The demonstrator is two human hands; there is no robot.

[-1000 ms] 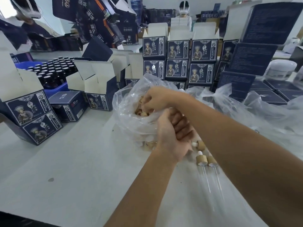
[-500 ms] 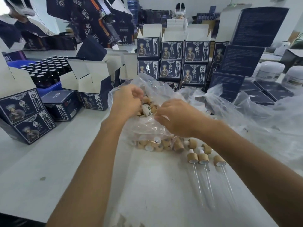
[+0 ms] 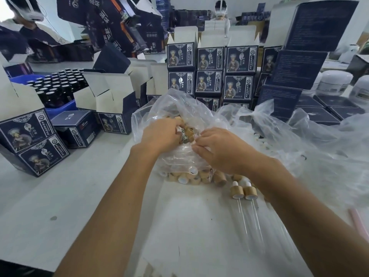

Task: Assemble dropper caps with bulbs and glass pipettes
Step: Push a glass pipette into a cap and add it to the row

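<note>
Step in hand: fetching parts, not yet joining them. Both hands are in the mouth of the crumpled clear plastic bag (image 3: 179,108) at table centre. Left hand (image 3: 159,134) has fingers curled over a wooden-collared dropper cap (image 3: 184,134) at the bag opening, looks like a pinch on it. Right hand (image 3: 217,148) sits just right of that cap, fingers bent and nipping the bag film; whether it also holds a part, cannot tell.

More loose bamboo-coloured caps (image 3: 191,176) lie in the bag's near bottom edge. Two finished droppers, wooden collar with white bulb and clear glass pipette (image 3: 242,193), lie on the white table (image 3: 60,196) just near-right of the bag, pipettes pointing near, partly under the right forearm.

Judgement: early in the batch, two done, many caps left. Next move calls for lifting the cap clear of the film, then finding a bulb or pipette. No loose pipettes identifiable here. Glass is thin; push straight, don't lever.
</note>
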